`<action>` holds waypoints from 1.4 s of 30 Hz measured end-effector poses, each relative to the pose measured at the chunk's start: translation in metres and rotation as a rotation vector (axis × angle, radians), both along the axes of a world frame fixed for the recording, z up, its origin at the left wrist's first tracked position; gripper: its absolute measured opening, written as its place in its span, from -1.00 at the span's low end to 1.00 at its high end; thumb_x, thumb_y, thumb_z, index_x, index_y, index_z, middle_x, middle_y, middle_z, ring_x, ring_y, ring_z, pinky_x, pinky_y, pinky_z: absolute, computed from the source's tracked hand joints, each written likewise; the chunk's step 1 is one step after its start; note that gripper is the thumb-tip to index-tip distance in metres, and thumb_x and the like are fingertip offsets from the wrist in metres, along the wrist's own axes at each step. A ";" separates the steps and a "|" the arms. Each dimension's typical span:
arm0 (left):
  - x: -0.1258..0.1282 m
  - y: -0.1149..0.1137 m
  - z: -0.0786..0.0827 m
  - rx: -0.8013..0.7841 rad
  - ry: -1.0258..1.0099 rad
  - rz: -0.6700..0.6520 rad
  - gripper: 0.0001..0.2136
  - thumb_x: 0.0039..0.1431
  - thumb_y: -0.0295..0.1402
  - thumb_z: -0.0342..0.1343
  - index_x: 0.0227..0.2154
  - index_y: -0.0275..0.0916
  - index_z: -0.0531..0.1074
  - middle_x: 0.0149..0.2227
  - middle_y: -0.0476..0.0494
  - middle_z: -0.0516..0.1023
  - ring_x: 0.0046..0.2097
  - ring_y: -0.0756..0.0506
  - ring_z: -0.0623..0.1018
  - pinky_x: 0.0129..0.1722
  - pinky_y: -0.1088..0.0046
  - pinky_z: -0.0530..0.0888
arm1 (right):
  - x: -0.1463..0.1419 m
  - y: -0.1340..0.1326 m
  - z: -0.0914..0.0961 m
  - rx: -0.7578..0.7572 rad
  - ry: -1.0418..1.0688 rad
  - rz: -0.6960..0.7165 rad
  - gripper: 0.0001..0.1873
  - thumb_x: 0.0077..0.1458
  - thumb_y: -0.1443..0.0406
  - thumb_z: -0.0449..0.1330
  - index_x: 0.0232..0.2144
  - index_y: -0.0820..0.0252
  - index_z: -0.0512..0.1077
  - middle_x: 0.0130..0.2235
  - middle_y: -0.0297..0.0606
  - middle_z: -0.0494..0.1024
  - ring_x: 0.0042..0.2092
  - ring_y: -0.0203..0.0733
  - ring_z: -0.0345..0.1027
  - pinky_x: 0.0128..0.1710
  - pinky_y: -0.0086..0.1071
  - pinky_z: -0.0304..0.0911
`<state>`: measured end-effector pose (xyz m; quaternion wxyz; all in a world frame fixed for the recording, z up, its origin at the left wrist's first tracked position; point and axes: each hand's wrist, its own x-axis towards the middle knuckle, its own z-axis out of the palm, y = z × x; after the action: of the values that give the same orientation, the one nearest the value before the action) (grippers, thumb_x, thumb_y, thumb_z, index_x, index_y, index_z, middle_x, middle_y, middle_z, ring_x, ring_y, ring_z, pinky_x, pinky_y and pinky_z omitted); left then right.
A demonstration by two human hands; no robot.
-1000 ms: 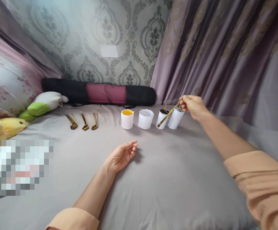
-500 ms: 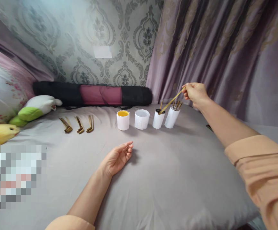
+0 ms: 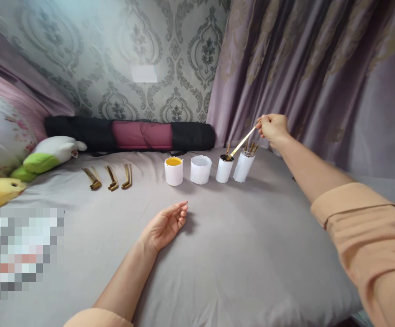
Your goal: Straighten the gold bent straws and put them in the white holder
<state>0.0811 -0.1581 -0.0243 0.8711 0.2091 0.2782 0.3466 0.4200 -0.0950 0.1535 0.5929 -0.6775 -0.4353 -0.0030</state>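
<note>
My right hand (image 3: 272,129) pinches the upper end of a long, thin gold stick (image 3: 244,143). Its lower end reaches into the dark mouth of a white-wrapped jar (image 3: 225,170), where another thin brown stick stands up. Close on the right is a taller white-wrapped jar (image 3: 244,167) with several brown sticks in it. My left hand (image 3: 168,225) lies on the grey sheet (image 3: 238,254), palm turned up, fingers loosely bent and holding nothing. Beyond it stand a white cup with yellow inside (image 3: 173,173) and a whitish cup (image 3: 200,171).
Three small bundles of bent gold strips (image 3: 111,178) lie to the left. A black and maroon roll (image 3: 141,135) runs along the wall. Plush toys (image 3: 47,152) sit at far left, near a blurred-out patch (image 3: 16,254). Purple curtains (image 3: 306,68) hang at right.
My right hand has shifted slightly up, and the gold stick's lower end sits a bit higher at the jar's mouth. My left hand rests as before.
</note>
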 end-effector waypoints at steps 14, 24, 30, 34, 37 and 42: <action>0.000 -0.001 0.002 0.001 0.004 0.004 -0.82 0.04 -0.55 0.02 -0.24 -0.43 0.36 -0.39 -0.16 0.41 -0.45 0.09 0.41 -0.50 0.62 0.42 | 0.000 0.021 -0.020 -0.189 -0.249 0.022 -0.74 0.09 0.23 -0.04 -0.42 0.25 0.38 -0.49 -0.27 0.46 -0.59 -0.40 0.22 -0.58 -0.50 0.22; 0.001 -0.002 0.003 0.005 0.017 0.015 -0.80 0.02 -0.55 0.04 -0.24 -0.45 0.36 -0.38 -0.16 0.40 -0.44 0.09 0.40 -0.51 0.62 0.41 | -0.011 0.022 -0.034 -0.316 -0.273 0.093 -0.75 0.09 0.23 -0.04 -0.42 0.25 0.37 -0.44 -0.23 0.50 -0.57 -0.40 0.27 -0.54 -0.50 0.25; 0.001 -0.002 0.003 -0.003 0.020 0.012 -0.80 0.03 -0.55 0.04 -0.24 -0.45 0.36 -0.39 -0.16 0.40 -0.45 0.09 0.40 -0.51 0.63 0.41 | -0.011 0.026 -0.045 -0.368 -0.328 0.107 -0.77 0.09 0.30 -0.06 -0.43 0.23 0.38 -0.42 -0.25 0.52 -0.54 -0.39 0.31 -0.47 -0.50 0.25; 0.001 -0.002 0.003 0.000 0.019 0.009 -0.81 0.03 -0.55 0.03 -0.25 -0.43 0.37 -0.40 -0.16 0.41 -0.44 0.09 0.41 -0.51 0.62 0.41 | -0.014 0.026 -0.049 -0.387 -0.384 0.103 -0.76 0.07 0.34 -0.06 -0.44 0.22 0.40 -0.44 -0.27 0.53 -0.48 -0.35 0.36 -0.41 -0.50 0.24; 0.001 -0.001 0.003 0.002 0.011 0.005 -0.81 0.04 -0.55 0.02 -0.24 -0.43 0.37 -0.39 -0.16 0.41 -0.45 0.09 0.41 -0.51 0.62 0.41 | -0.019 0.025 -0.050 -0.414 -0.412 0.100 -0.76 0.06 0.34 -0.05 -0.44 0.23 0.41 -0.43 -0.26 0.53 -0.45 -0.33 0.38 -0.38 -0.49 0.24; 0.001 -0.001 0.003 -0.009 0.004 0.005 -0.82 0.06 -0.56 0.00 -0.24 -0.41 0.36 -0.40 -0.17 0.42 -0.45 0.09 0.42 -0.51 0.62 0.42 | -0.025 0.023 -0.052 -0.466 -0.424 0.109 -0.77 0.06 0.36 -0.05 -0.43 0.25 0.41 -0.42 -0.25 0.53 -0.41 -0.32 0.39 -0.34 -0.48 0.24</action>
<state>0.0820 -0.1591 -0.0212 0.8706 0.2050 0.2819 0.3473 0.3949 -0.0718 0.1016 0.3173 -0.7550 -0.5738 -0.0128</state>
